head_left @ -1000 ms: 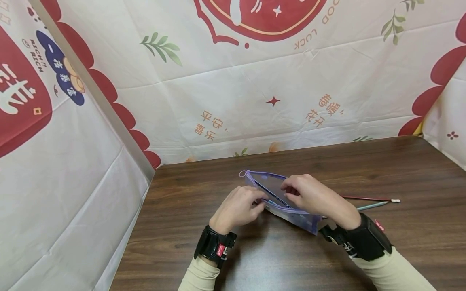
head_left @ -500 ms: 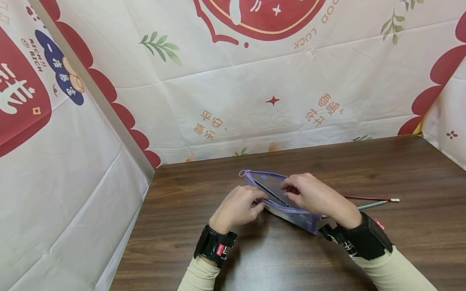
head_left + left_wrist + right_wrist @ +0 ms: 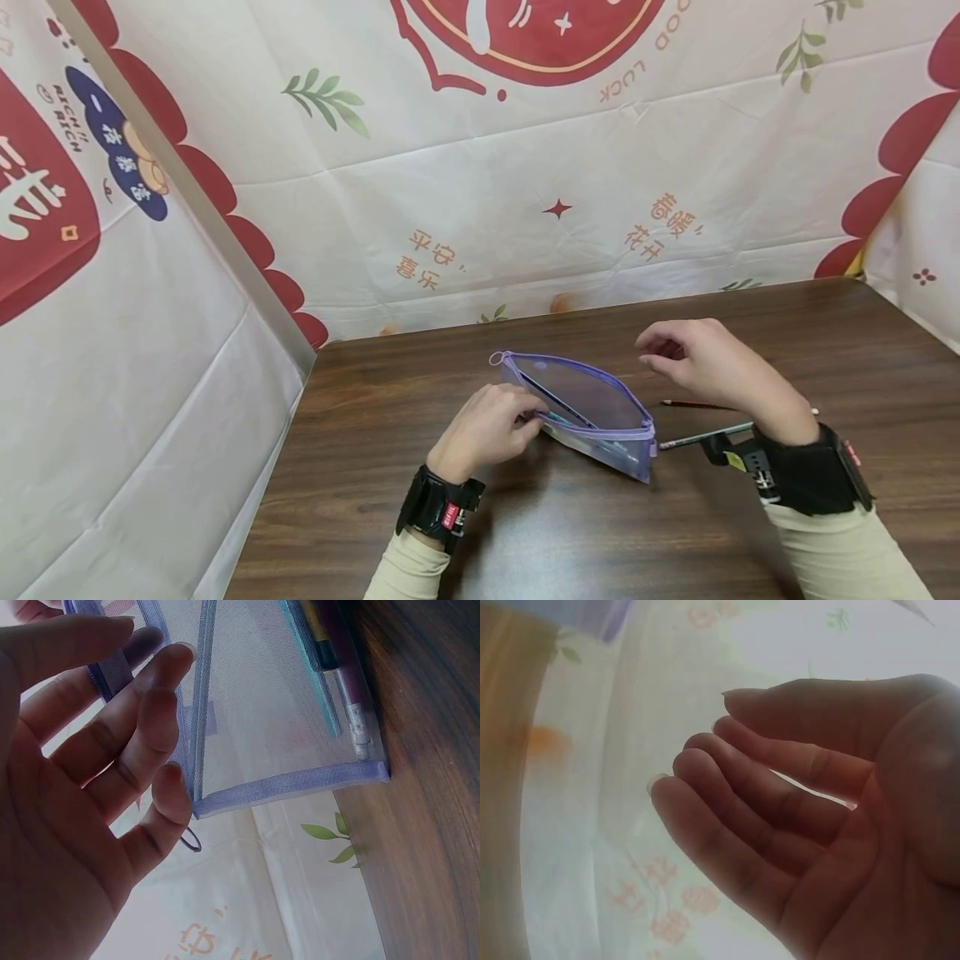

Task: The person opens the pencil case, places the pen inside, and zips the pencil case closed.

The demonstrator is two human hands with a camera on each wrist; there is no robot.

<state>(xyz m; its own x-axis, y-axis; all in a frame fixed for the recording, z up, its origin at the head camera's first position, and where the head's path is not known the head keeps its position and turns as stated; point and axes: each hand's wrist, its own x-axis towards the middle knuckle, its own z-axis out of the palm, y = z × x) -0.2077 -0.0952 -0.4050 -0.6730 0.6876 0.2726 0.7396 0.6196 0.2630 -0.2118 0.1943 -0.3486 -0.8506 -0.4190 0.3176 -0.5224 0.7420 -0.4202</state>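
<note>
A purple mesh zipper pencil pouch [image 3: 637,454] lies on the table, its mouth spread wide. My left hand [image 3: 487,425] pinches the near edge of that mouth between thumb and fingers. Through the mesh in the left wrist view show several pencils [image 3: 352,697], among them a teal one and a maroon one with a white end. My right hand [image 3: 705,358] hangs in the air to the right of the pouch. Its fingers [image 3: 720,825] are loosely bent and hold nothing. Below it on the table lie a dark red pencil [image 3: 693,405] and a teal pencil [image 3: 701,437].
The brown wooden table [image 3: 360,500] runs back to a white printed cloth [image 3: 480,183]. Another cloth panel [image 3: 150,375] stands along the left side. A ring pull [image 3: 497,358] sits at the pouch's far left corner.
My right hand has come out of the pouch's mouth and moved right and up, over the loose pencils. The left hand keeps its place on the pouch edge.
</note>
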